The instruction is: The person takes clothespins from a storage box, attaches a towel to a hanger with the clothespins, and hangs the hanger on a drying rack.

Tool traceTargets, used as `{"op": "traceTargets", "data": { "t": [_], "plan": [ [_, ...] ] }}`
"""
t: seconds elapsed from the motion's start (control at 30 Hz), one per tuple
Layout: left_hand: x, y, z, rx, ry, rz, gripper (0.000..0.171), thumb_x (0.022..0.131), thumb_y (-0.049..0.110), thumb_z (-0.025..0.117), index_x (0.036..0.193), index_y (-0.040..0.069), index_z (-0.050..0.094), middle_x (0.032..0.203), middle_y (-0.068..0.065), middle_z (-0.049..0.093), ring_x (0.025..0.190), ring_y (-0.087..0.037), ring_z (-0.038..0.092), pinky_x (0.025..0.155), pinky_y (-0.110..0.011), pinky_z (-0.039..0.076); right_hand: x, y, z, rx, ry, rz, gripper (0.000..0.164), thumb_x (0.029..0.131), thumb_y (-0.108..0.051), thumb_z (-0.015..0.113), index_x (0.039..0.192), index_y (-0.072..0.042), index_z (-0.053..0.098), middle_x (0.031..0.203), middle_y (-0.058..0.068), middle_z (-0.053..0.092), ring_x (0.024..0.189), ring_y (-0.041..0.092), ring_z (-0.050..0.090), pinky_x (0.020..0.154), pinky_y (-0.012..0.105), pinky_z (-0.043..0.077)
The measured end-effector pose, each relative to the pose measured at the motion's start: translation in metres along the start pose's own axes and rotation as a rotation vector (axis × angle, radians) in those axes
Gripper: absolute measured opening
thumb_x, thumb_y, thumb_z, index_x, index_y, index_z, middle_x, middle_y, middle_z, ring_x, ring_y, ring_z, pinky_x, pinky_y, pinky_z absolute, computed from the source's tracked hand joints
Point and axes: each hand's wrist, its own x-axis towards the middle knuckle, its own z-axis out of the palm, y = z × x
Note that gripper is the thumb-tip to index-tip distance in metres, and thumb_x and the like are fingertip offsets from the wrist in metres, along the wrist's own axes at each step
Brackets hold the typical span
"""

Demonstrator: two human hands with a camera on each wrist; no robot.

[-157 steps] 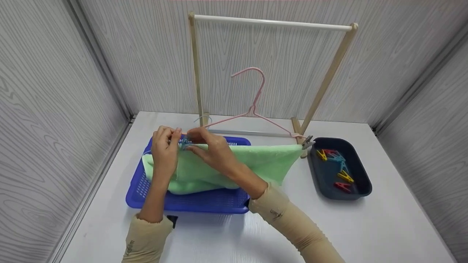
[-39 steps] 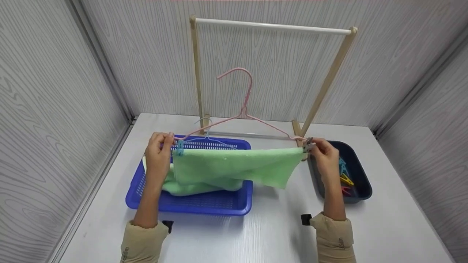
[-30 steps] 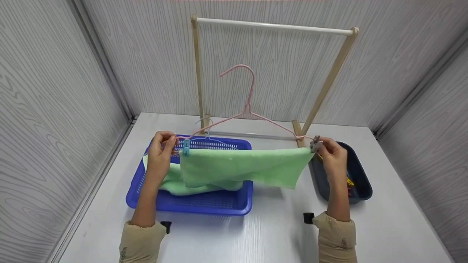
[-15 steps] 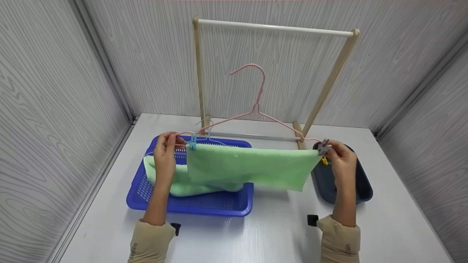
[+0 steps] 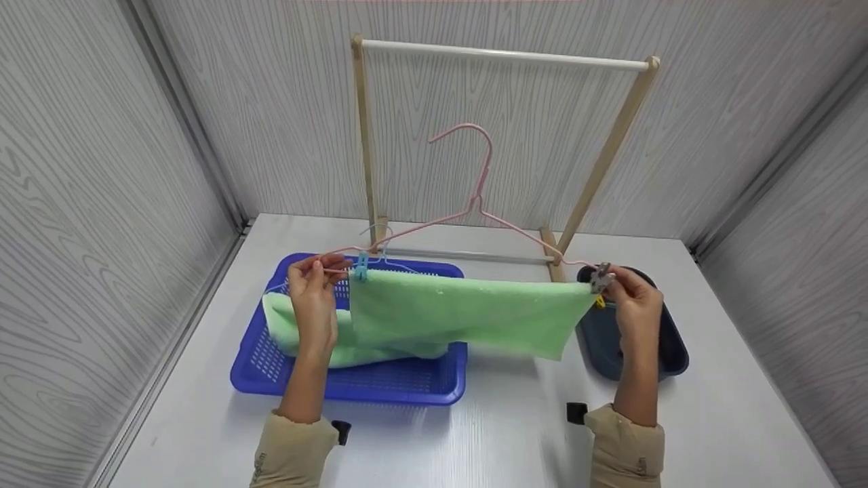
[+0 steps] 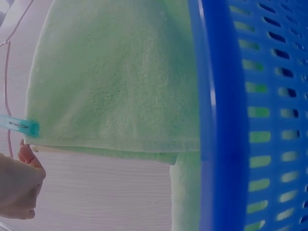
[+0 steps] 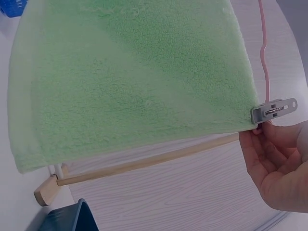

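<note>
A pink clothes hanger (image 5: 483, 177) is held up with a green towel (image 5: 468, 312) along its lower bar. At the towel's left corner a blue clothespin (image 5: 361, 266) clips it to the hanger, and a grey clothespin (image 5: 601, 278) does so at the right corner. My left hand (image 5: 314, 298) pinches the hanger's left end beside the blue clothespin. The right hand (image 5: 637, 308) pinches the hanger's other end, just beside the grey clothespin; in the right wrist view its fingertips (image 7: 260, 130) lie by the towel's corner.
Below the towel's left part stands a blue basket (image 5: 386, 398) holding more green cloth (image 5: 281, 325) and a light blue hanger (image 5: 385, 252). A dark bin (image 5: 603, 349) with a yellow clothespin (image 5: 600, 301) is under my right hand. Behind rises a wooden rack with a white bar (image 5: 502, 53).
Earlier both hands were at the blue clothespin on the left. The right hand has since moved to the hanger's right end, and hanger and towel have shifted right. My left hand has lowered slightly.
</note>
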Motion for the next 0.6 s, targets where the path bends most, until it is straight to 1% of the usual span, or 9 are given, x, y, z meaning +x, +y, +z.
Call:
{"op": "traceTargets", "data": {
  "t": [0.03, 0.1, 0.17, 0.2, 0.23, 0.4, 0.43, 0.5, 0.6],
  "plan": [
    [-0.003, 0.007, 0.008, -0.028, 0.010, -0.022, 0.019, 0.090, 0.010, 0.030, 0.106, -0.001, 0.032, 0.104, -0.025, 0.044, 0.092, -0.036, 0.046, 0.074, -0.036, 0.040, 0.000, 0.000, -0.001, 0.003, 0.003, 0.000, 0.013, 0.076, -0.002, 0.056, 0.087, 0.003, 0.061, 0.081, 0.009, 0.059, 0.069, 0.017, 0.057, 0.060, 0.020, 0.045],
    [-0.011, 0.027, 0.032, -0.079, 0.049, -0.070, 0.016, 0.089, 0.006, 0.033, 0.103, -0.002, 0.036, 0.102, -0.022, 0.046, 0.091, -0.033, 0.047, 0.075, -0.035, 0.040, 0.000, 0.001, -0.004, 0.016, 0.012, 0.002, 0.014, 0.076, -0.002, 0.057, 0.088, 0.003, 0.061, 0.081, 0.009, 0.059, 0.069, 0.017, 0.057, 0.060, 0.020, 0.045],
    [-0.019, 0.046, 0.055, -0.143, 0.119, -0.134, 0.014, 0.087, 0.003, 0.036, 0.100, -0.002, 0.040, 0.099, -0.018, 0.048, 0.088, -0.027, 0.049, 0.074, -0.033, 0.040, 0.000, 0.001, -0.006, 0.034, 0.018, 0.002, 0.015, 0.075, -0.003, 0.057, 0.088, 0.003, 0.061, 0.082, 0.009, 0.059, 0.070, 0.017, 0.057, 0.060, 0.020, 0.046],
    [-0.019, 0.043, 0.056, -0.171, 0.150, -0.155, 0.016, 0.086, 0.003, 0.039, 0.101, 0.000, 0.043, 0.099, -0.015, 0.048, 0.087, -0.025, 0.049, 0.074, -0.034, 0.040, 0.000, 0.001, -0.007, 0.040, 0.022, 0.003, 0.015, 0.075, -0.003, 0.057, 0.088, 0.003, 0.061, 0.082, 0.009, 0.059, 0.070, 0.017, 0.057, 0.060, 0.020, 0.045],
    [-0.020, 0.039, 0.053, -0.207, 0.160, -0.167, 0.017, 0.085, 0.005, 0.042, 0.102, 0.002, 0.046, 0.100, -0.014, 0.049, 0.087, -0.023, 0.050, 0.073, -0.033, 0.041, 0.001, 0.001, -0.008, 0.048, 0.025, 0.005, 0.015, 0.075, -0.003, 0.058, 0.088, 0.003, 0.061, 0.082, 0.009, 0.059, 0.070, 0.017, 0.057, 0.060, 0.020, 0.045],
    [-0.019, 0.036, 0.058, -0.336, 0.326, -0.298, 0.023, 0.080, 0.005, 0.051, 0.103, 0.001, 0.053, 0.096, -0.012, 0.052, 0.082, -0.020, 0.052, 0.073, -0.028, 0.042, 0.000, 0.000, -0.011, 0.039, 0.037, 0.012, 0.016, 0.074, -0.005, 0.059, 0.088, 0.002, 0.062, 0.083, 0.009, 0.059, 0.072, 0.016, 0.056, 0.062, 0.019, 0.045],
    [-0.018, 0.033, 0.057, -0.374, 0.332, -0.304, 0.023, 0.078, 0.004, 0.054, 0.101, 0.000, 0.054, 0.094, -0.012, 0.054, 0.080, -0.020, 0.053, 0.071, -0.026, 0.043, -0.001, 0.000, -0.012, 0.028, 0.034, 0.012, 0.016, 0.074, -0.006, 0.059, 0.088, 0.001, 0.062, 0.083, 0.008, 0.060, 0.072, 0.016, 0.056, 0.062, 0.018, 0.044],
    [-0.022, 0.046, 0.075, -0.390, 0.446, -0.339, 0.024, 0.075, 0.004, 0.056, 0.099, 0.000, 0.055, 0.089, -0.011, 0.054, 0.075, -0.018, 0.053, 0.072, -0.024, 0.042, -0.002, -0.001, -0.013, 0.013, 0.025, 0.009, 0.016, 0.075, -0.007, 0.059, 0.089, 0.001, 0.062, 0.083, 0.008, 0.059, 0.072, 0.016, 0.055, 0.062, 0.018, 0.044],
    [-0.028, 0.059, 0.095, -0.401, 0.537, -0.382, 0.019, 0.073, 0.004, 0.060, 0.092, 0.000, 0.056, 0.082, -0.010, 0.056, 0.070, -0.018, 0.053, 0.074, -0.024, 0.041, -0.003, -0.001, -0.014, -0.002, 0.016, -0.002, 0.016, 0.075, -0.008, 0.059, 0.088, 0.001, 0.062, 0.084, 0.009, 0.059, 0.071, 0.018, 0.056, 0.063, 0.019, 0.044]
  ]
}}
